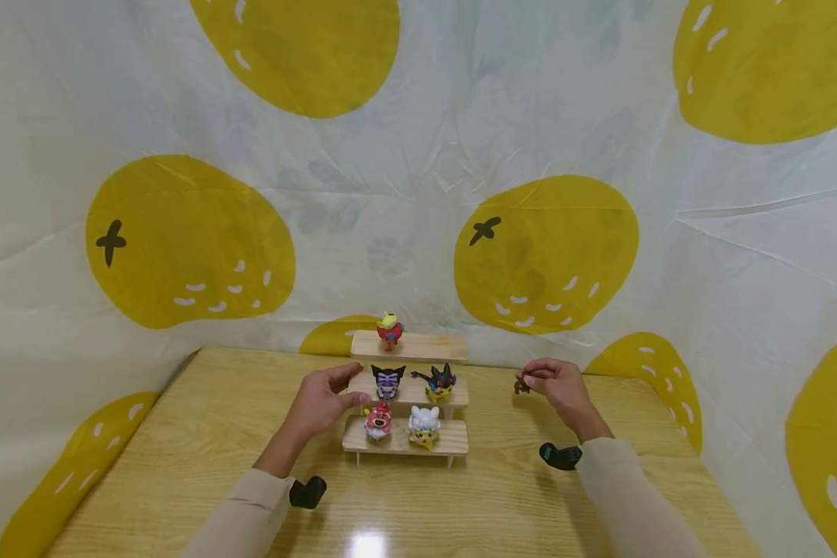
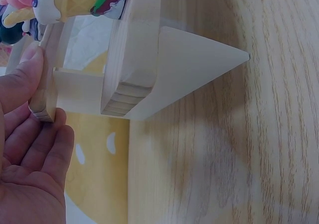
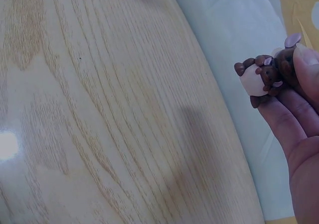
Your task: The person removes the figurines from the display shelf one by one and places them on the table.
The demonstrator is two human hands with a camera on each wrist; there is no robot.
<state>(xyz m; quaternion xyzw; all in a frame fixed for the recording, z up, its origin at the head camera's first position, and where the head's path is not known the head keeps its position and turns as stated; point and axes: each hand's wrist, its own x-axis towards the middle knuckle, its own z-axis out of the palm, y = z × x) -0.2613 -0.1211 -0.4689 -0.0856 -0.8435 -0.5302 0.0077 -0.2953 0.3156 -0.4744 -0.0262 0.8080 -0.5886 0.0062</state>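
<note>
Right hand (image 1: 556,387) is pinching a brown figurine (image 3: 270,77) between thumb and fingers, above the table (image 1: 181,434) near its far edge, right of a three-tiered wooden stand (image 1: 432,346). Left hand (image 1: 323,399) is gripping the left end of the middle board. Five figurines (image 1: 387,384) are standing there: two low, two midway, one on top. Patterned cloth (image 1: 377,194) is hanging behind.

I wear long beige sleeves (image 1: 247,508) that reach my wrists, leaving my hands (image 1: 321,401) bare. A small black device (image 1: 308,492) sits beside my left cuff (image 1: 272,483); a second black device (image 1: 563,457), beside my right cuff (image 1: 603,456), bears a green patch (image 1: 548,452).
</note>
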